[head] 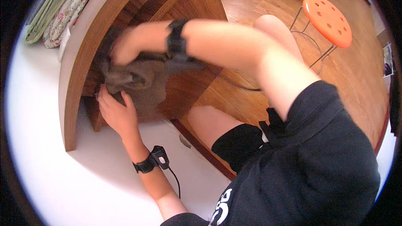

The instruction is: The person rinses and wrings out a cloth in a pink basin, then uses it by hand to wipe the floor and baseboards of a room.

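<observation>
Inside a wooden cabinet (89, 53), a crumpled grey-brown cloth (147, 84) lies on a shelf. My left hand (117, 111) is at its near left edge, thumb apart from the fingers, with something dark between them; whether it grips this is unclear. Reaching in from the right, my right hand (121, 51) is blurred at the cloth's far left part, beside dark fabric. Its fingertips are hidden, so its hold cannot be told. Each wrist wears a black strap; a small black device with a cable is on the left one.
Folded green and flowered fabrics (59, 22) lie on top of the cabinet at the upper left. A white wall (125, 175) borders it below. An orange round stool (328, 22) stands on the wooden floor (251, 3) at the upper right. My bare knees are beside the cabinet.
</observation>
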`<act>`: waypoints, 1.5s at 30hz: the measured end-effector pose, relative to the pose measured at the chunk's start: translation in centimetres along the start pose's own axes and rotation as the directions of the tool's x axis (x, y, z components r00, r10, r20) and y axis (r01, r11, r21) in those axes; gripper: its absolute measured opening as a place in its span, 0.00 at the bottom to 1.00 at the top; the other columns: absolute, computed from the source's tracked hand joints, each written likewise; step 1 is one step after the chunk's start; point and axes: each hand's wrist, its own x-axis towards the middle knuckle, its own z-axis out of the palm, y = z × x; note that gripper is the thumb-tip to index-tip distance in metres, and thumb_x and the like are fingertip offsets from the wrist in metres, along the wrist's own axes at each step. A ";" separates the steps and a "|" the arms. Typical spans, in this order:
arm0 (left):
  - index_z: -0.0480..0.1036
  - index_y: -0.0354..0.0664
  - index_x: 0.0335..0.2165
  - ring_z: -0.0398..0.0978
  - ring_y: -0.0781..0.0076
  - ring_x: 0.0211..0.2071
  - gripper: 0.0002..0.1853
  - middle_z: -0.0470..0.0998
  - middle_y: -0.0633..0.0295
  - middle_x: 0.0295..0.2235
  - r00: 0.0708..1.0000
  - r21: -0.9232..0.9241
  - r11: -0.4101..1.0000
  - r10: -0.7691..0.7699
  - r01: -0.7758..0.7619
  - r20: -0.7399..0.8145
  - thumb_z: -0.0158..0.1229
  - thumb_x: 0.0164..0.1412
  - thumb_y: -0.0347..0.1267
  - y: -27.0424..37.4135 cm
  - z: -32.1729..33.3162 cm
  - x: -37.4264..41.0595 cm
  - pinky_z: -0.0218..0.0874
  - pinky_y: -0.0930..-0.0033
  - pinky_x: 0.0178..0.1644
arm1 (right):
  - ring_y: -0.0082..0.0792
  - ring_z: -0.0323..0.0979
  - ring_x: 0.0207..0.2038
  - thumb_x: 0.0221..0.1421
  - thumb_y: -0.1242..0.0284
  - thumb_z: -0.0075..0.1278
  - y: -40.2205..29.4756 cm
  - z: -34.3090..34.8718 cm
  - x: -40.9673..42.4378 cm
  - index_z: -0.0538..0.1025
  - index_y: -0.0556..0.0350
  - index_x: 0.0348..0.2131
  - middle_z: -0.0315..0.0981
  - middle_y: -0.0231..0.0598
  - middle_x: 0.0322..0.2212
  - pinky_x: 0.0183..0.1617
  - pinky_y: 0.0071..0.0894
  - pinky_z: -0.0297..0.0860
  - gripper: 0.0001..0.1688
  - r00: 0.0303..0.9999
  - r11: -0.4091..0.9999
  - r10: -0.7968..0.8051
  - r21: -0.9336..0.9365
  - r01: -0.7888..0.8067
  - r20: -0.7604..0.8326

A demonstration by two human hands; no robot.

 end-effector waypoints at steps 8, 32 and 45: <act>0.61 0.30 0.51 0.63 0.45 0.54 0.29 0.64 0.45 0.54 0.982 -0.018 0.987 -0.161 0.160 -0.094 0.56 0.48 0.26 -4.3 -0.1 -1.9 0.53 0.50 0.58 | 0.48 0.71 0.47 0.58 0.56 0.39 -4.3 1.6 1.2 0.77 0.59 0.40 0.74 0.50 0.42 0.53 0.46 0.64 0.26 0.942 0.987 -0.115 -0.144 0.072 -0.314; 0.74 0.37 0.29 0.71 0.50 0.38 0.10 0.72 0.51 0.38 0.486 -0.349 0.370 -0.800 0.861 0.351 0.60 0.55 0.35 -4.8 8.3 -11.5 0.63 0.58 0.41 | 0.68 0.58 0.55 0.56 0.69 0.51 -0.9 7.4 -12.4 0.44 0.60 0.64 0.60 0.74 0.49 0.57 0.51 0.59 0.46 0.532 0.937 0.144 -0.059 -0.345 -0.834; 0.63 0.37 0.52 0.65 0.57 0.53 0.24 0.64 0.49 0.53 0.823 -0.825 0.202 -0.362 0.528 0.438 0.57 0.59 0.31 8.1 9.7 -8.6 0.58 0.60 0.57 | 0.57 0.68 0.44 0.51 0.80 0.50 -1.5 9.2 -12.3 0.52 0.51 0.64 0.72 0.51 0.41 0.52 0.47 0.63 0.43 0.925 0.947 -0.128 -0.320 0.008 -0.357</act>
